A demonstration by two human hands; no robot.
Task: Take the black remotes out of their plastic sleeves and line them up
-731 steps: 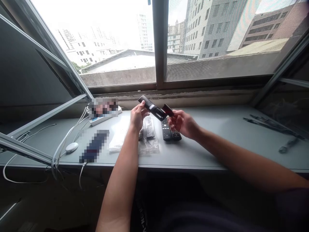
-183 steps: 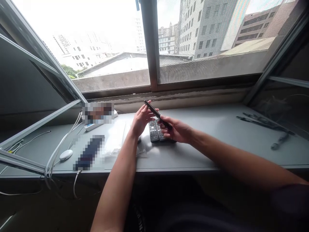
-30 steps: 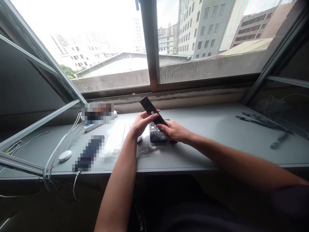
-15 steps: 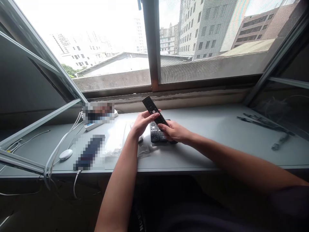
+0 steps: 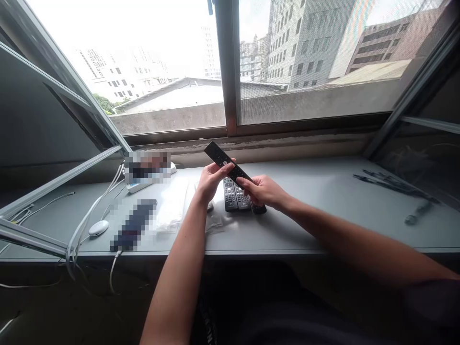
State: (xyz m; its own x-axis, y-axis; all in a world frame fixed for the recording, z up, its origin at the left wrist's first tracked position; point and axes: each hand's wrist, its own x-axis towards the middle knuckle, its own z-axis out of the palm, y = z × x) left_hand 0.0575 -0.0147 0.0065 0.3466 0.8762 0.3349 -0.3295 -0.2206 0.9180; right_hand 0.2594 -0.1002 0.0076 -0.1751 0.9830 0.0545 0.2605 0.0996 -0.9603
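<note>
A black remote control (image 5: 216, 153) is held tilted above the table, its buttons facing up. My left hand (image 5: 212, 179) grips it around the middle, thumb across the front. My right hand (image 5: 264, 191) pinches its lower end. Beneath them, several more black remotes (image 5: 231, 201) lie side by side on the grey table (image 5: 305, 225), partly covered by my hands. Clear plastic bags (image 5: 172, 211) lie to the left of my left forearm, and part of another plastic wrapping (image 5: 214, 223) shows just right of it.
At the left are a white power strip (image 5: 134, 188), white cables (image 5: 95, 203), a round white device (image 5: 98, 228) and a blurred-out dark object (image 5: 133, 227). Dark cables (image 5: 391, 184) lie at the right. Metal frames flank the table, and a window (image 5: 230, 72) stands behind it.
The held remote has swung toward a flatter angle, its top end moving left. My right hand has shifted slightly up and right, uncovering more of the remotes below.
</note>
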